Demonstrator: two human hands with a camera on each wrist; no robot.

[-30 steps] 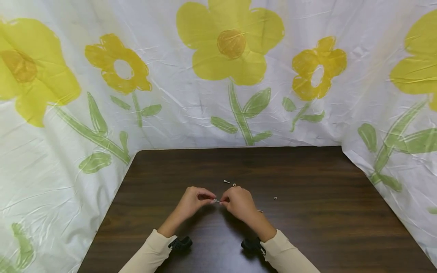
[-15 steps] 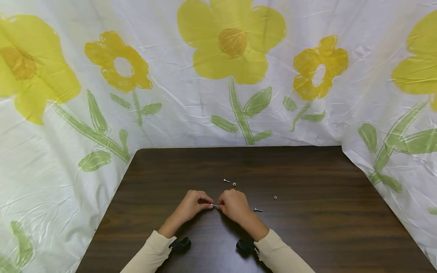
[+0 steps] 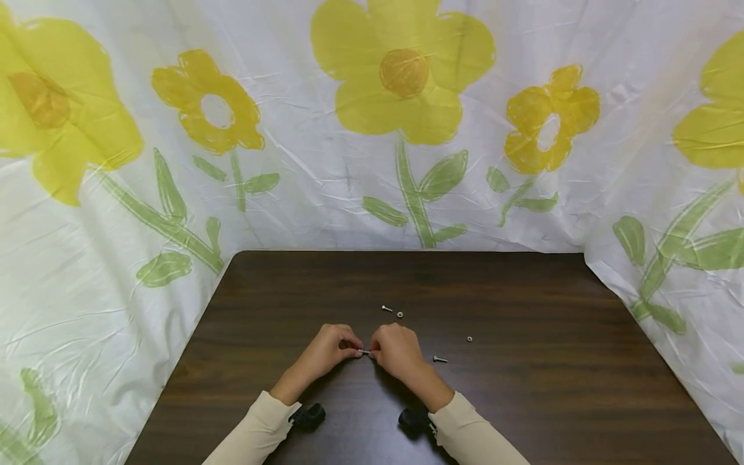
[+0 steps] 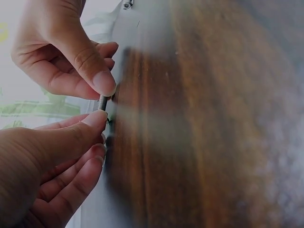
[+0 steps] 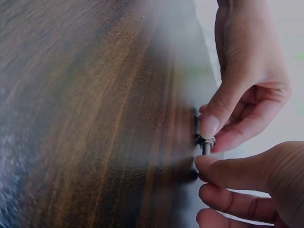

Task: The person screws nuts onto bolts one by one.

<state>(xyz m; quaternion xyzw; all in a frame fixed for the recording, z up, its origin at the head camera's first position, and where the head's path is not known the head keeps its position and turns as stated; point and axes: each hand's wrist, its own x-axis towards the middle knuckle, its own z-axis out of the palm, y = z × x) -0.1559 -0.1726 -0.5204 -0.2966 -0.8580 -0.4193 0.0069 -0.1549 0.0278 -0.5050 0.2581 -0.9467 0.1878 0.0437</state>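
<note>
Over the middle of the table, a small metal bolt (image 3: 365, 352) spans the fingertips of both hands. My left hand (image 3: 327, 350) pinches one end, and my right hand (image 3: 398, 350) pinches the opposite end between thumb and fingers. In the left wrist view, the bolt's threaded shank (image 4: 102, 102) shows between the two thumbs. A wider metal piece (image 5: 206, 141) sits under the left thumb in the right wrist view; whether it is a nut or the bolt's head I cannot tell. Fingers cover both ends.
Beyond the hands lie a loose bolt (image 3: 387, 309) and a nut (image 3: 400, 314). Right of the right hand are another bolt (image 3: 440, 359) and a second nut (image 3: 469, 339). A flowered curtain (image 3: 314, 219) borders the dark wooden table (image 3: 523, 290).
Both hands have shifted slightly toward the body and the right hand a little left, uncovering the bolt beside it. The pinched bolt stays between them.
</note>
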